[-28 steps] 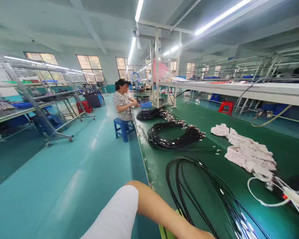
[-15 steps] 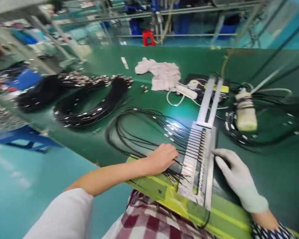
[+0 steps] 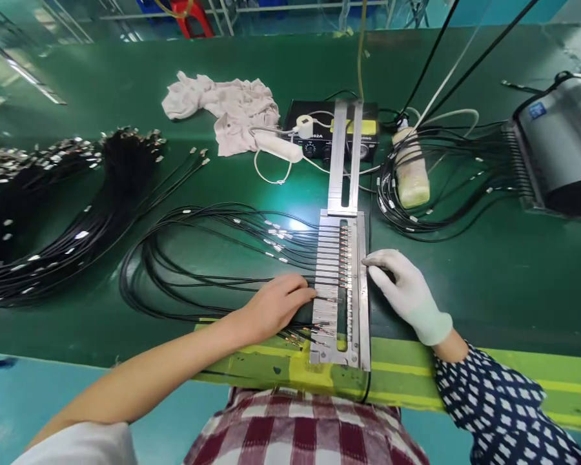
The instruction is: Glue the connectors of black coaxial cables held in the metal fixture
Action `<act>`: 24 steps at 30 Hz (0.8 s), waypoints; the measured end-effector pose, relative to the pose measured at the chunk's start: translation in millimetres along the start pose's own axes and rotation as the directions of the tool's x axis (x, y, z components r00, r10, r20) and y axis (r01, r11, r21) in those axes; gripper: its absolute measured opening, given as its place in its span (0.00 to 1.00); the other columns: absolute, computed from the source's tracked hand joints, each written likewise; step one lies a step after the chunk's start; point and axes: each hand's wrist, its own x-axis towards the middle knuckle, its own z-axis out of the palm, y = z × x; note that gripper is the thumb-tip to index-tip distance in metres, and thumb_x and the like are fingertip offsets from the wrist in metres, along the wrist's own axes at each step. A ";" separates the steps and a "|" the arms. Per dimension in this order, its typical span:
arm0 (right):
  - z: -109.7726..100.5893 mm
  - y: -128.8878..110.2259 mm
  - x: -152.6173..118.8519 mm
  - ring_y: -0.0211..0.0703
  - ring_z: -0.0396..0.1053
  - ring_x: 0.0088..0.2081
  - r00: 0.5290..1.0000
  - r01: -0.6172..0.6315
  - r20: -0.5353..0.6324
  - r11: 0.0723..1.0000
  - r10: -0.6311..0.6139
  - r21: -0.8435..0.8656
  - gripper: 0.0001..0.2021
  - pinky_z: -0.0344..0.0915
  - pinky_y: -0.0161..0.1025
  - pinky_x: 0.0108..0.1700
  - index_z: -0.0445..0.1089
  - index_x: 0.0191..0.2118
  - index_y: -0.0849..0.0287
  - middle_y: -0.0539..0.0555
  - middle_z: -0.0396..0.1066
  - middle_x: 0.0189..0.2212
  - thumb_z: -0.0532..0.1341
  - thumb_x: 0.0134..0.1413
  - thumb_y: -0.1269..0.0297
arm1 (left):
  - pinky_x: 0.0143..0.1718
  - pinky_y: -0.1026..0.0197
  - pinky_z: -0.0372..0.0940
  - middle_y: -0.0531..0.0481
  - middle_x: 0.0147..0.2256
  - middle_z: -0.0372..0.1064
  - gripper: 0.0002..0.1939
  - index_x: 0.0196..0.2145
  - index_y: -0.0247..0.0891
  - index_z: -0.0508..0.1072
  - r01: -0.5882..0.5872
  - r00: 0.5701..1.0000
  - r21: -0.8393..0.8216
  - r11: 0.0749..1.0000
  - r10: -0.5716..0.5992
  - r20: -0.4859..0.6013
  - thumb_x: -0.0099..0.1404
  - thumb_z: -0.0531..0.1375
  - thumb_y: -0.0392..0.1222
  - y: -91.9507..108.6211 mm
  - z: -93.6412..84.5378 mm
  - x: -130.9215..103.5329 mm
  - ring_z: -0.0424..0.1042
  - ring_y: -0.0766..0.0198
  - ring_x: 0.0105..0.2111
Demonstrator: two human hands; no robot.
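left hand [image 3: 279,302] pinching a black cable [image 3: 325,298], i have my gloved right hand [image 3: 407,290] touching the metal jig [image 3: 326,312] at the near edge of the counter [image 3: 474,290]; whether it grips, i cannot tell.

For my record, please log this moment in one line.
left hand: bare, beside metal fixture | right hand: gloved, at opposite edge | black cables: several in slots

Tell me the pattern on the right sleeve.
The right sleeve is dark navy with small white patches, best seen in the head view.
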 end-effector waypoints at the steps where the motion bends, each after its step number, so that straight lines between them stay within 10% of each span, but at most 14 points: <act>1: 0.0 -0.8 0.5 0.51 0.70 0.48 1.000 -0.007 -0.001 1.000 0.007 0.001 0.07 0.67 0.50 0.52 0.73 0.44 0.53 0.54 0.72 0.44 0.58 0.70 0.62 | 0.38 0.64 0.66 0.46 0.37 0.68 0.12 0.48 0.36 0.70 -0.031 1.000 0.036 0.999 0.031 0.006 0.74 0.49 0.30 0.4 3.7 6.1 0.67 0.63 0.37; 24: -1.9 -7.9 2.9 0.54 0.70 0.48 0.998 -0.064 0.022 0.997 0.064 0.033 0.07 0.67 0.52 0.52 0.72 0.43 0.53 0.56 0.73 0.44 0.57 0.69 0.62 | 0.40 0.60 0.71 0.43 0.38 0.70 0.13 0.50 0.33 0.70 -0.081 0.996 0.010 0.997 0.081 0.034 0.74 0.49 0.30 5.6 4.7 30.4 0.69 0.61 0.38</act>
